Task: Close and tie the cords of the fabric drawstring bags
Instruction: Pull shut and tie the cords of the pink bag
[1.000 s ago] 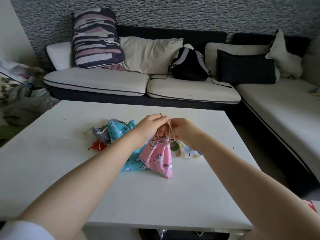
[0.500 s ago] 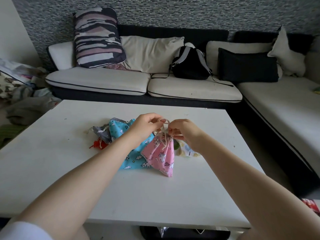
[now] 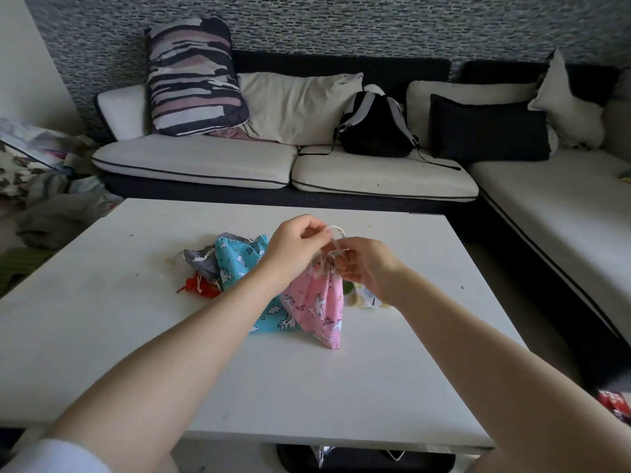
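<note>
A pink unicorn-print drawstring bag (image 3: 319,307) stands on the white table (image 3: 136,336), its neck gathered shut. Its pale cord (image 3: 333,233) loops up between my hands. My left hand (image 3: 295,247) pinches the cord from the left, above the neck. My right hand (image 3: 363,264) pinches the cord at the neck from the right. Behind lie a blue bag (image 3: 239,257), a grey bag (image 3: 199,264), a red bag (image 3: 199,288) and a pale printed bag (image 3: 363,297), partly hidden by my right wrist.
A sofa (image 3: 205,162) runs along the back and right, with cushions and a black backpack (image 3: 374,129) on it. Piled cloth (image 3: 41,186) lies on the floor at the left. A dark object (image 3: 365,460) sits under the table's near edge.
My hands have drawn slightly apart and the cord now shows as a raised loop between them. The pink bag has stayed upright on the same spot.
</note>
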